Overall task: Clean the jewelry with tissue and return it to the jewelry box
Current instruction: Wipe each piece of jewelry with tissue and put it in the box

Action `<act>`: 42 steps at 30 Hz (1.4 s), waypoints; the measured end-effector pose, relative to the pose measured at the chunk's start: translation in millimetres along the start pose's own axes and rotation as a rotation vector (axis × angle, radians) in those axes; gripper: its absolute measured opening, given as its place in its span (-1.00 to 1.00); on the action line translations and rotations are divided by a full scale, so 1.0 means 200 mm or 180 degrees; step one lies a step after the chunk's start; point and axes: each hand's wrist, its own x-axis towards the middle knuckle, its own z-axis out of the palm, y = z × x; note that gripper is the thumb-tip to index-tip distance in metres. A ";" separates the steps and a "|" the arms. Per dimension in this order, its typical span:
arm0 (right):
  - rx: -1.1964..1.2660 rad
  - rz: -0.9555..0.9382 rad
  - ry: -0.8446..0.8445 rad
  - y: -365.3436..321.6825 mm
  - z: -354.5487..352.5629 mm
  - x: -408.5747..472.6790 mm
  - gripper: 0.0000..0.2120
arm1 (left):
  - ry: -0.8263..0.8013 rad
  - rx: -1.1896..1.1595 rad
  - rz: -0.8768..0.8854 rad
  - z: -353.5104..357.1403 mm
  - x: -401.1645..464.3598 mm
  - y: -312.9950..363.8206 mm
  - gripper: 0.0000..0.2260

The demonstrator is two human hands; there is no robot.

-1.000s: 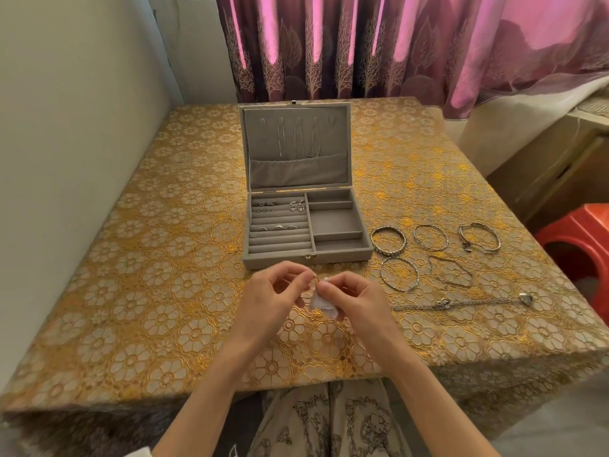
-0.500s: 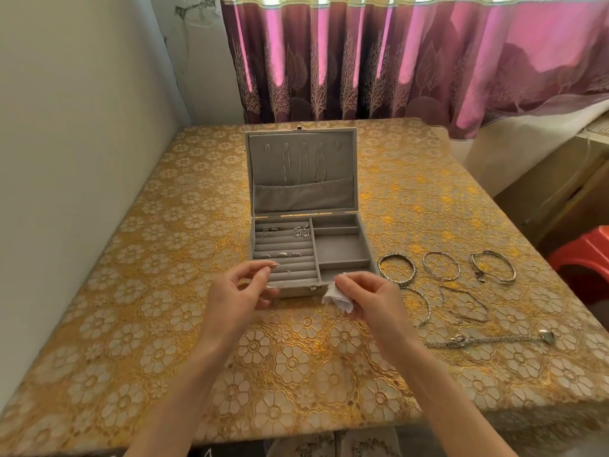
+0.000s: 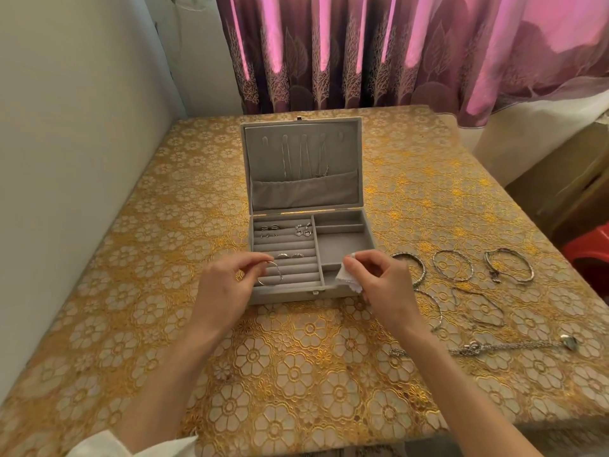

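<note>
Readable text: we are finding none anywhere in this view.
Jewelry box (image 3: pixel 329 293): we are seeing plain grey lining, with no brand or label.
Tissue (image 3: pixel 346 279): we are reading nothing on the white piece pinched in the right hand (image 3: pixel 379 285).
Tablecloth (image 3: pixel 131 291): we are seeing only a gold flower pattern, no lettering.
Curtain (image 3: pixel 362 54): we are seeing tree and leaf motifs, no words or numbers.
</note>
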 end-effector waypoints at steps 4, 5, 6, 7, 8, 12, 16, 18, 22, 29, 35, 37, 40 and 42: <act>0.0014 0.0002 -0.0001 0.01 0.00 0.01 -0.97 | 0.0083 0.0244 0.0326 0.00 0.01 -0.01 -0.84; 0.0020 0.0009 -0.0003 0.01 0.00 0.01 -0.96 | 0.0066 0.0317 0.0399 0.00 0.02 -0.01 -0.84; 0.0032 0.0017 -0.0002 0.02 0.01 0.00 -0.95 | 0.0038 0.0380 0.0470 -0.01 0.03 -0.02 -0.84; 0.0048 0.0021 0.0004 0.02 0.01 0.00 -0.95 | 0.0015 0.0430 0.0525 -0.01 0.03 -0.02 -0.84; 0.0058 0.0022 0.0010 0.02 0.01 0.00 -0.94 | 0.0003 0.0466 0.0561 -0.01 0.04 -0.02 -0.85; 0.0034 -0.0001 0.0019 0.02 0.01 0.00 -0.95 | -0.0018 0.0434 0.0544 0.00 0.03 0.00 -0.85; 0.0001 -0.0001 0.0042 0.02 0.01 0.00 -0.96 | -0.0095 0.0400 0.0446 0.02 0.01 0.00 -0.86; -0.0025 -0.0007 0.0042 0.02 0.01 0.00 -0.95 | -0.0070 0.0254 0.0316 0.02 0.00 0.00 -0.88; -0.0038 -0.0002 0.0055 0.02 0.01 0.00 -0.96 | -0.0010 0.0134 0.0256 0.01 -0.01 -0.02 -0.89; -0.0061 -0.0005 0.0053 0.03 0.01 0.00 -0.96 | 0.0195 0.0275 0.0265 0.03 -0.01 -0.07 -0.89; -0.0065 -0.0024 0.0075 0.03 0.01 0.00 -0.97 | 0.0355 0.0200 0.0321 0.03 -0.02 -0.07 -0.88; -0.0054 -0.0046 0.0095 0.02 0.01 0.00 -0.95 | 0.0311 0.0324 0.0514 0.03 -0.02 -0.07 -0.86; -0.0059 -0.0061 0.0087 0.02 0.01 -0.01 -0.92 | 0.0255 0.0632 0.0809 0.02 -0.03 -0.07 -0.88; -0.0057 -0.0073 0.0079 0.01 0.01 -0.01 -0.90 | 0.0233 0.0781 0.0919 0.02 -0.05 -0.06 -0.86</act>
